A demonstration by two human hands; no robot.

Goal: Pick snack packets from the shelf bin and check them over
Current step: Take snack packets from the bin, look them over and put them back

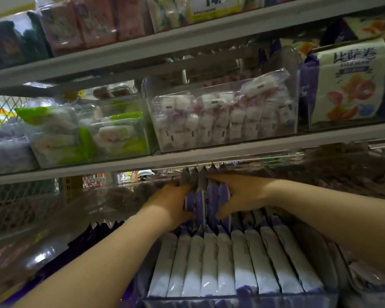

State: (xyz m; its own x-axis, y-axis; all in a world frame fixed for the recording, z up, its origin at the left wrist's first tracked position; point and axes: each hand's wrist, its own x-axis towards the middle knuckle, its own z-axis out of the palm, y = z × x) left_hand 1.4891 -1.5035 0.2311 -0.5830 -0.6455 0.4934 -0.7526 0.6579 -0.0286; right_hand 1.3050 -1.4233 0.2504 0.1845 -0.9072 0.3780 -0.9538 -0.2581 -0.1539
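Left hand [171, 204]: clasps left side of upright packet bundle [203, 196].
Right hand [242, 196]: clasps the bundle's right side.
Bin [231, 299]: row of packets [220, 263] stands below.

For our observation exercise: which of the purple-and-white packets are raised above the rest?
The bunch gripped between the left hand and right hand; the front row lies untouched in the bin.

Grey store shelving: pink packs [98, 23] line the top board [187, 37]; a clear bin of green packets [87, 157], a clear bin of white sweets [220, 144] and cream-and-purple bags [347, 85] share the middle board [209, 155]; below, a front bin [231, 300] holds upright purple-and-white packets [222, 263].
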